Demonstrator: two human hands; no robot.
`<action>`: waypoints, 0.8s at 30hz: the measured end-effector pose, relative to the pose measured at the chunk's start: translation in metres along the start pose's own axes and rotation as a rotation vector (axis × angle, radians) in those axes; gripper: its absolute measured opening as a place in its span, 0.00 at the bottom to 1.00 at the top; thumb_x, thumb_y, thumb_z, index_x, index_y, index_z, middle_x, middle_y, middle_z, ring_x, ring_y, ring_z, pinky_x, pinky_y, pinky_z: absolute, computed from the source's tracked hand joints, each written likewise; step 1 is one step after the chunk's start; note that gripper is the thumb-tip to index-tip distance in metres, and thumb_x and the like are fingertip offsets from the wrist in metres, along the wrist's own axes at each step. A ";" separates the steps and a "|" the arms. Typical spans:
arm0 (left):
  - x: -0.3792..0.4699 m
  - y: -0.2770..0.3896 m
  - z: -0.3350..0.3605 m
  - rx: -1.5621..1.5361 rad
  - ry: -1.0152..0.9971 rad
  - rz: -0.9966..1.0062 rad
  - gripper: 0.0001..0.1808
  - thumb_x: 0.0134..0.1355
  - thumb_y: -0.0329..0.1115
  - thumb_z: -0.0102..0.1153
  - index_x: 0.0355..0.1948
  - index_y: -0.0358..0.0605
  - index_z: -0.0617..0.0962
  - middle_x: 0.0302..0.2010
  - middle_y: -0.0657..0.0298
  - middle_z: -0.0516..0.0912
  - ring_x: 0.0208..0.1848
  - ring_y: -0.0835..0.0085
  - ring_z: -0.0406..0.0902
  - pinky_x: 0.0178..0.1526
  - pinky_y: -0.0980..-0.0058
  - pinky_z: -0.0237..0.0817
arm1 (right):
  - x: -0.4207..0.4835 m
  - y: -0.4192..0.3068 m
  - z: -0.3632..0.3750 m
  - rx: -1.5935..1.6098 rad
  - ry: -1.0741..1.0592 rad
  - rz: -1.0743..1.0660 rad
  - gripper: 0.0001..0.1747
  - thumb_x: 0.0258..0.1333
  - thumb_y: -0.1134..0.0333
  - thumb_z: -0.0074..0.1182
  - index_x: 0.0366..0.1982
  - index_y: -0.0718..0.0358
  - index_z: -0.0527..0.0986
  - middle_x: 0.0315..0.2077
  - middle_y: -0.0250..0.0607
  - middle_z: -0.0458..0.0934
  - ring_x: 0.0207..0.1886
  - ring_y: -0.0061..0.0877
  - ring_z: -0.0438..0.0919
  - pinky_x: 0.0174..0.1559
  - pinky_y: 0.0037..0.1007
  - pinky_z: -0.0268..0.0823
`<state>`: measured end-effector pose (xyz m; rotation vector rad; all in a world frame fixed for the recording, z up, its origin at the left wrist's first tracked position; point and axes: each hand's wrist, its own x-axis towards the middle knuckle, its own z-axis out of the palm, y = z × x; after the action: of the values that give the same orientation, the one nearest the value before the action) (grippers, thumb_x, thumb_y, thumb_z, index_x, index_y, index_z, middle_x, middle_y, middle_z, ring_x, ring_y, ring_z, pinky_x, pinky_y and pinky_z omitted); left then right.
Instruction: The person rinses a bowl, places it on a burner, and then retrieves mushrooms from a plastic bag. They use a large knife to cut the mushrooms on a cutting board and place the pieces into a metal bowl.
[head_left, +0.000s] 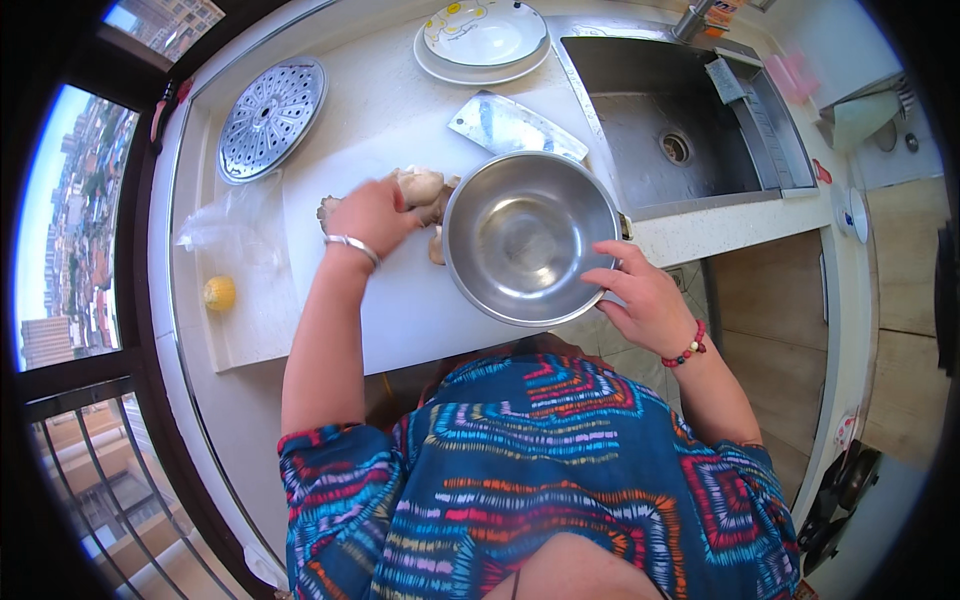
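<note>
A stainless steel mixing bowl (517, 247) with nothing in it is tipped towards me above the right part of a white cutting board (409, 319). My right hand (646, 300) grips its right rim between thumb and fingers. My left hand (371, 217), slightly blurred, is over a pile of pale mushrooms (420, 185) on the board. Its fingers reach the pile, but whether they hold a piece cannot be made out. Part of the pile lies beside or behind the bowl's left rim. Behind the bowl, a cleaver blade (514, 127) lies flat, its handle hidden.
A perforated steamer plate (270, 120) rests at the back left. Nearer me are a clear plastic bag (232, 225) and a piece of corn cob (220, 293). Stacked plates (484, 34) stand at the back, left of the steel sink (637, 135). A window (71, 225) borders the counter's left side.
</note>
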<state>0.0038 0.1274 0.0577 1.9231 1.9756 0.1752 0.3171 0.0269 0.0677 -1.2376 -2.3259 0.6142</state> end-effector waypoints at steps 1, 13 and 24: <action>-0.010 -0.001 0.003 0.121 -0.123 0.051 0.17 0.41 0.39 0.64 0.31 0.40 0.77 0.26 0.54 0.80 0.33 0.61 0.77 0.38 0.69 0.67 | -0.002 0.000 0.000 0.031 0.035 0.039 0.18 0.36 0.79 0.56 0.35 0.58 0.75 0.46 0.40 0.69 0.34 0.31 0.75 0.36 0.29 0.68; -0.039 0.001 0.067 -0.318 0.010 -0.130 0.13 0.45 0.31 0.60 0.31 0.41 0.71 0.26 0.56 0.76 0.29 0.59 0.75 0.35 0.67 0.68 | 0.011 -0.020 -0.010 -0.049 0.139 0.032 0.18 0.35 0.83 0.51 0.33 0.61 0.76 0.42 0.43 0.72 0.28 0.29 0.73 0.32 0.29 0.68; -0.081 0.035 0.007 -1.282 -0.113 -0.044 0.10 0.47 0.23 0.59 0.32 0.39 0.74 0.25 0.68 0.76 0.24 0.85 0.71 0.25 0.87 0.62 | 0.077 -0.049 0.021 0.767 0.138 0.169 0.12 0.43 0.75 0.56 0.34 0.63 0.73 0.29 0.35 0.75 0.31 0.16 0.74 0.33 0.19 0.66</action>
<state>0.0381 0.0484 0.0779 0.9823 1.2264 0.9967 0.2340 0.0638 0.0917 -1.0467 -1.6144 1.2759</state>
